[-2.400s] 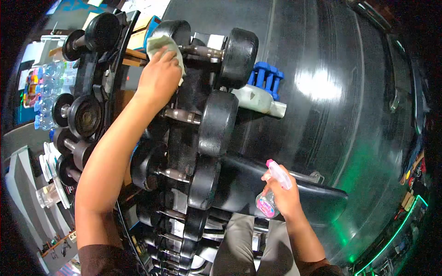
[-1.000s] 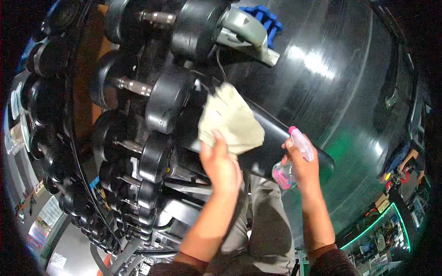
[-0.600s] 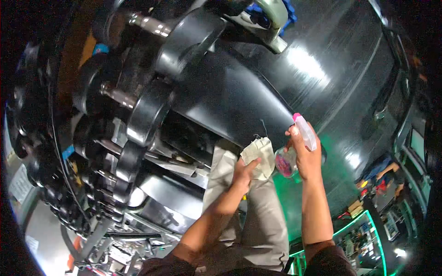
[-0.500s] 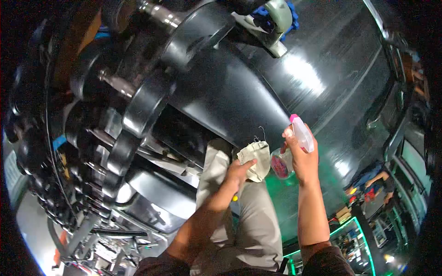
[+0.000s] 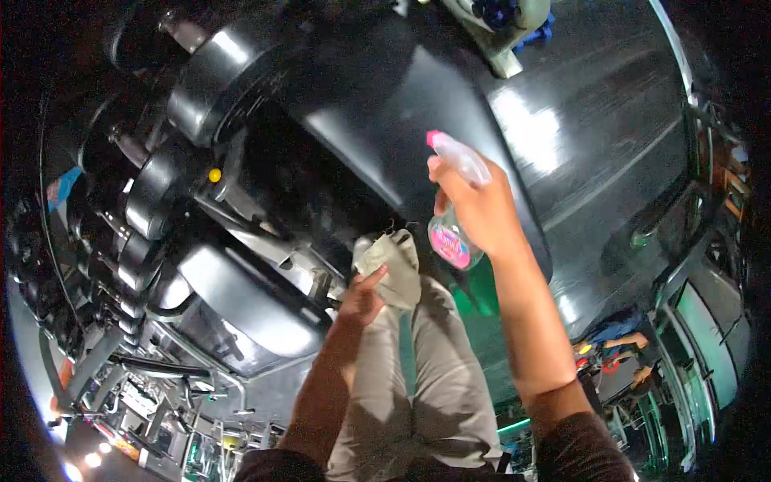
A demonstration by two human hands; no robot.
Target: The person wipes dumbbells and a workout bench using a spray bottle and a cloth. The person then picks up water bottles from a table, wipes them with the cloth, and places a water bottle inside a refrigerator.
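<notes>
My right hand (image 5: 484, 207) is wrapped round the neck of a clear spray bottle (image 5: 451, 243) with a pink label. The bottle's white trigger head has a pink nozzle that points up and left, above a black padded bench (image 5: 385, 120). In my left hand (image 5: 363, 300) is a folded beige cloth (image 5: 393, 269) with frayed threads, gripped between thumb and fingers. The cloth is just above my knees, in front of the beige trousers (image 5: 450, 353).
Dumbbells (image 5: 213, 80) line a rack on the left. Another black pad (image 5: 249, 297) lies beneath them. A grey machine foot (image 5: 502, 56) stands on the dark floor (image 5: 594, 193) at the top. A person (image 5: 618, 349) is at lower right.
My right hand has raised the spray bottle up and left, over the bench. My left hand, with the cloth, has shifted left. The camera view has turned somewhat.
</notes>
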